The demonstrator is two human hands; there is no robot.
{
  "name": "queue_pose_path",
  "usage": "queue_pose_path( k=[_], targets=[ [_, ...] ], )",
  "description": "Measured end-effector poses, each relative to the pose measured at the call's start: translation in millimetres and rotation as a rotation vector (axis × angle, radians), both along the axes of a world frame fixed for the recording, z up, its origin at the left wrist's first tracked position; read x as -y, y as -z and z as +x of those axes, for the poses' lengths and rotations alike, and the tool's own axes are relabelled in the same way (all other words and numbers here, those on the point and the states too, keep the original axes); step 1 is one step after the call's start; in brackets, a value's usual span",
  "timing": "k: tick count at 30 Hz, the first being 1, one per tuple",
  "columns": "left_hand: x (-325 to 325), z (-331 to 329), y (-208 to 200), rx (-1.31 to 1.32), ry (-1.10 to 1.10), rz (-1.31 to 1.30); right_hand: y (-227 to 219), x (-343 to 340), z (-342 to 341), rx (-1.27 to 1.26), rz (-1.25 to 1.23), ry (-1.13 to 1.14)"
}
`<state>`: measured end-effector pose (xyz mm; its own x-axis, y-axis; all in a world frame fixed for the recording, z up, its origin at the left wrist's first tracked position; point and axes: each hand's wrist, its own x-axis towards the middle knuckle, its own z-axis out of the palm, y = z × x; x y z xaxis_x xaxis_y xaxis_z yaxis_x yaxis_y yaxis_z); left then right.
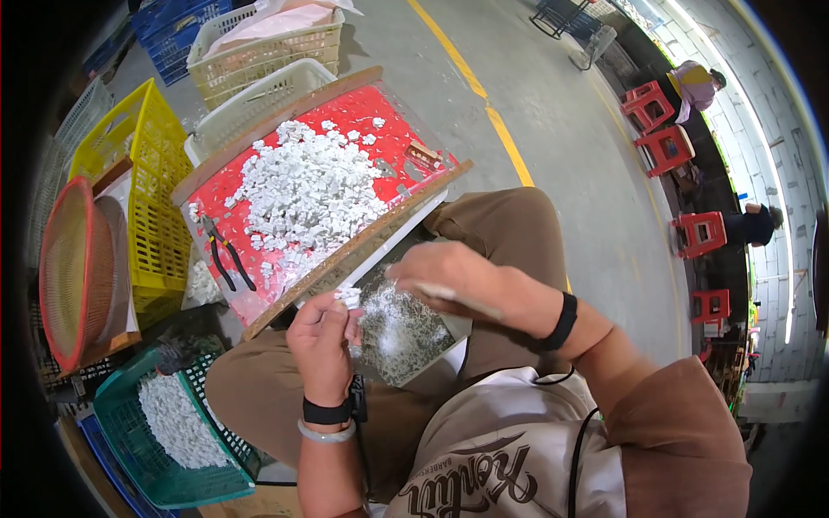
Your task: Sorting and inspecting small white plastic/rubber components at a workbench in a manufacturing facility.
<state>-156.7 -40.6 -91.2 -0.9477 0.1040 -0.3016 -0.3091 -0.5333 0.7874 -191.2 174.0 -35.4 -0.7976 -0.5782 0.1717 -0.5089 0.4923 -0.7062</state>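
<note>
My left hand point(321, 326) pinches a small white piece point(348, 297) between thumb and fingers, just past the near edge of a red work board. To its right, my right hand point(453, 274) is closed on a long, flat, pale tool point(465, 302); motion blurs the hand, and the tool's kind cannot be made out. Below both hands, white dust and crumbs cover a dark flat sheet point(406, 350) on my lap. A large heap of small white pieces point(302, 194) lies on the red board point(393, 112). Black-and-yellow pliers point(226, 250) rest at the board's left side.
At the left stand a yellow crate point(160, 207) and a red-rimmed sieve point(65, 268). A green basket point(121, 423) of white pieces sits lower left. Pale crates point(268, 56) stand beyond the board. Two people and several red stools point(665, 148) are far right.
</note>
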Motion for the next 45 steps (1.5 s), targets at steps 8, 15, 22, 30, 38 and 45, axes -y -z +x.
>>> queue_pose_path(
  k=[8, 15, 22, 30, 38, 45],
  targets=[
    [0, -4, -7, 0.072, 0.063, 0.155, -8, 4, 17, 0.506, -0.341, 0.317],
    [-4, -4, -4, 0.125, 0.208, 0.254, -6, 4, 25, 0.275, -0.338, 0.236],
    [2, -2, -11, 0.194, 0.249, 0.484, -25, 12, 28, 0.512, -0.413, 0.205],
    [3, 0, -4, 0.146, 0.311, 0.496, -21, 19, 23, 0.228, -0.359, 0.078],
    [-1, -2, -4, 0.125, 0.299, 0.456, -13, 23, 32, 0.081, -0.426, 0.066],
    [1, 0, -11, 0.159, 0.265, 0.461, -32, 10, 27, 0.505, -0.475, 0.131]
  ],
)
